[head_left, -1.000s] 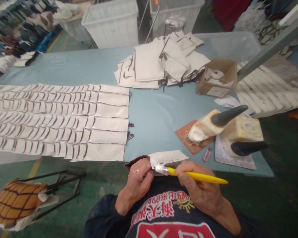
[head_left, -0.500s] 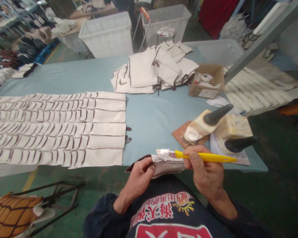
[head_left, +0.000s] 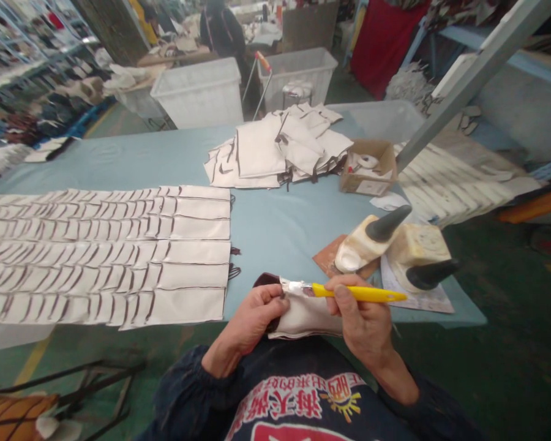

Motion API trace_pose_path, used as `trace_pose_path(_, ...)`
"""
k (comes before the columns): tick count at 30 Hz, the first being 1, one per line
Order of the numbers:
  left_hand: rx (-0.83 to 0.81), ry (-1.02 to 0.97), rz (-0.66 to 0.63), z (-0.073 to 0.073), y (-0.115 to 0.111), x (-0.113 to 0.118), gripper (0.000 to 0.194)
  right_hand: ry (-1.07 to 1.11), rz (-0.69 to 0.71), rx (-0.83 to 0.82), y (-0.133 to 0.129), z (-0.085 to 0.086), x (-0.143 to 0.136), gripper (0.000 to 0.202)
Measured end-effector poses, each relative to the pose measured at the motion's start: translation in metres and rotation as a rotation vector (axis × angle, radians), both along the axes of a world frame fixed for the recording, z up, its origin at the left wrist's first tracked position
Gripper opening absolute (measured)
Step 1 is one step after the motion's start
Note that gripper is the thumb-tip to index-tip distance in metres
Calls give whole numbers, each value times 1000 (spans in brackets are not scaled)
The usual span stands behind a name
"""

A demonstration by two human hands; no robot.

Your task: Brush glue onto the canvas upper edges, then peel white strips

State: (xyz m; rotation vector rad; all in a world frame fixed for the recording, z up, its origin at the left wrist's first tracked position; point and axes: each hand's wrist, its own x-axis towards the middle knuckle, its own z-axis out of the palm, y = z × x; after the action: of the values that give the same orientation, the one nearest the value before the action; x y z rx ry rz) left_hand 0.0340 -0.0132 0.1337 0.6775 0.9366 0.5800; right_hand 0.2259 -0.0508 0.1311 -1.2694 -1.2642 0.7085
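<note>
Cream piece (head_left: 310, 315) at the near edge of the worktop (head_left: 275, 226): better to hold steady, pinched beside its dark flap (head_left: 265, 280) in the left hand (head_left: 252, 312), and, with yellow brush (head_left: 381, 296) pinched in the right hand (head_left: 367, 318), to stroke evenly along the upper edge.

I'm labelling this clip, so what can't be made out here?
All in the head view:
- Right end of the white piece: behind the right hand.
- Left ends of the pale rows: cut off by the left edge.
- Any writing on the paper sheet: too blurred.
</note>
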Motion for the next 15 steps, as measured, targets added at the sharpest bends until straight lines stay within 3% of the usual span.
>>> trace_pose_path(4,7,-56,-8,0,0,1,34,-91,-45,22,7,-6,-5,27)
trace_pose_path(10,-39,-64,61,-2,4,-6,27,-9,-115,102,2,0,3,21)
trace_pose_path(15,-53,-72,43,-1,7,-7,32,-215,33,116,5,1,-2,19)
